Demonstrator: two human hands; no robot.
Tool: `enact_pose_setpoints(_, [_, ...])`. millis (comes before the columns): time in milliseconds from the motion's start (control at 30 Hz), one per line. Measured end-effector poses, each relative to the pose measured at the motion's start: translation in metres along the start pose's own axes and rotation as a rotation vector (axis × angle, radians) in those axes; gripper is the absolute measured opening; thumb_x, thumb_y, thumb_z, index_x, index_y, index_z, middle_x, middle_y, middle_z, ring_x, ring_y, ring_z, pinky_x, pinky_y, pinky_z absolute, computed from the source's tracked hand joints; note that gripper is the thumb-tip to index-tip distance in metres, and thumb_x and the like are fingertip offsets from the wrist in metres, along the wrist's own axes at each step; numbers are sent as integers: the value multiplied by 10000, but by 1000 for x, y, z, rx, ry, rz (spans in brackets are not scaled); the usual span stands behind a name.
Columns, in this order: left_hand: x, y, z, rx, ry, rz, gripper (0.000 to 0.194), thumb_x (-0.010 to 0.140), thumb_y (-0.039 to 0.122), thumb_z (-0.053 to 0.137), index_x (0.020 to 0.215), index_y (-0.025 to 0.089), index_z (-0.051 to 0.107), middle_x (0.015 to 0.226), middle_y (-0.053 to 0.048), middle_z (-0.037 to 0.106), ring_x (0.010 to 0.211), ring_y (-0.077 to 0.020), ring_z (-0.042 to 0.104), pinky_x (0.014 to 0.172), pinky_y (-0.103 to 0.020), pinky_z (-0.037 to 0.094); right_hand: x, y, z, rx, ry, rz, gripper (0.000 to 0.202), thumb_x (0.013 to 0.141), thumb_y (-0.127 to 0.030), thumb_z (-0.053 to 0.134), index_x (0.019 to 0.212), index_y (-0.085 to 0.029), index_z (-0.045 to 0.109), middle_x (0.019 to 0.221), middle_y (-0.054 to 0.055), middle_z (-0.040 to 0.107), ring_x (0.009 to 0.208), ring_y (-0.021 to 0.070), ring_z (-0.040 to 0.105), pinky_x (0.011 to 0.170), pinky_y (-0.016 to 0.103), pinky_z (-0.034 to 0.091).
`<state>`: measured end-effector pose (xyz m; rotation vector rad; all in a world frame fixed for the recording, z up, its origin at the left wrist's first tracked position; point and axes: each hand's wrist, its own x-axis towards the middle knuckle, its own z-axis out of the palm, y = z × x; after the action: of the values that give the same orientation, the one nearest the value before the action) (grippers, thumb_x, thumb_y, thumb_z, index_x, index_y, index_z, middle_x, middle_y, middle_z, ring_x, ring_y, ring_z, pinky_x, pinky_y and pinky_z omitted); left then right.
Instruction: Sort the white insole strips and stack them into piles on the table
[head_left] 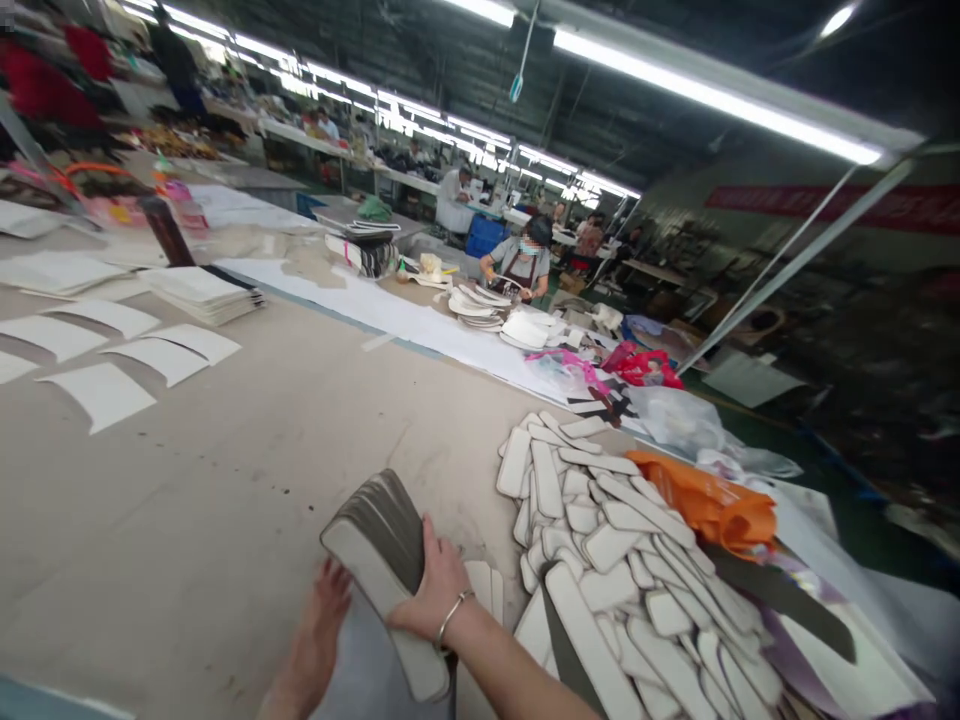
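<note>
A thick stack of long pieces, pale on the face and dark grey along the edges, stands tilted at the table's near edge. My right hand, with a bracelet at the wrist, grips the stack from its right side, thumb and fingers around it. At the stack's left side is my left hand, somewhat blurred, its fingertips by the lower left edge; whether they press on it is unclear. To the right lies a large heap of similar pale pieces with dark edges.
Curved white pieces lie on the table at the left, near piled sheets. An orange bag is beside the heap. Across the table a person works behind white stacks. A metal post rises at the right.
</note>
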<state>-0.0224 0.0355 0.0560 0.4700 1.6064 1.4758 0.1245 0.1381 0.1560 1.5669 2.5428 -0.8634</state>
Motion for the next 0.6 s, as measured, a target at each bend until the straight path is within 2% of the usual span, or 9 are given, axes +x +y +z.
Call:
enact_pose_setpoints(67, [-24, 20, 38, -327, -198, -133, 745, 799, 682, 258, 1406, 254, 320, 1376, -111, 482, 1296, -272, 400, 1049, -475, 377, -13, -10, -20, 38, 53, -40, 1348, 412, -440, 783, 1473, -158, 2, 1132, 142, 534, 1012, 316, 555, 829, 401, 437])
enact_pose_setpoints(167, [-48, 63, 80, -545, -278, -258, 754, 767, 705, 334, 1316, 209, 479, 1218, -116, 618, 1225, -304, 482, 1034, -489, 391, -40, -24, -51, 79, 129, -85, 1311, 459, -448, 773, 1473, -122, 9, 1138, 158, 539, 1032, 322, 550, 841, 408, 439])
enact_pose_setpoints(233, [-60, 91, 92, -619, -368, -288, 745, 764, 696, 369, 1279, 182, 528, 1173, -118, 644, 1204, -315, 501, 1045, -479, 380, -62, -27, -75, 105, 165, -106, 1316, 460, -527, 771, 1472, -101, 45, 1157, 176, 532, 1068, 338, 532, 871, 432, 435])
enact_pose_setpoints(300, [-73, 113, 96, -668, -487, -320, 750, 758, 707, 371, 1242, 169, 569, 1160, -123, 650, 1206, -322, 497, 1057, -475, 361, -88, -23, -103, 154, 193, -160, 1320, 460, -625, 749, 1471, -101, 82, 1182, 181, 528, 1104, 348, 515, 893, 452, 435])
enact_pose_setpoints(367, [-89, 132, 99, -698, -633, -362, 812, 728, 762, 332, 1214, 167, 596, 1182, -129, 636, 1229, -335, 469, 1062, -497, 337, -113, -11, -131, 261, 189, -250, 1211, 540, -657, 705, 1469, -136, 129, 1167, 149, 557, 1075, 314, 546, 855, 425, 471])
enact_pose_setpoints(500, [-126, 161, 115, -752, -960, -413, 1003, 623, 878, 216, 1224, 167, 588, 1305, -128, 548, 1301, -362, 362, 1066, -539, 287, -158, 26, -169, 634, 125, -303, 770, 751, -519, 620, 1401, -208, 347, 1027, 57, 631, 839, 180, 629, 651, 284, 521])
enact_pose_setpoints(600, [-152, 174, 138, -775, -1124, -427, 1009, 612, 885, 211, 1186, 162, 619, 1341, -127, 514, 1327, -359, 316, 1084, -508, 265, -186, 51, -177, 807, 193, -261, 625, 759, -441, 644, 1316, -216, 475, 961, 31, 636, 710, 127, 617, 637, 258, 515])
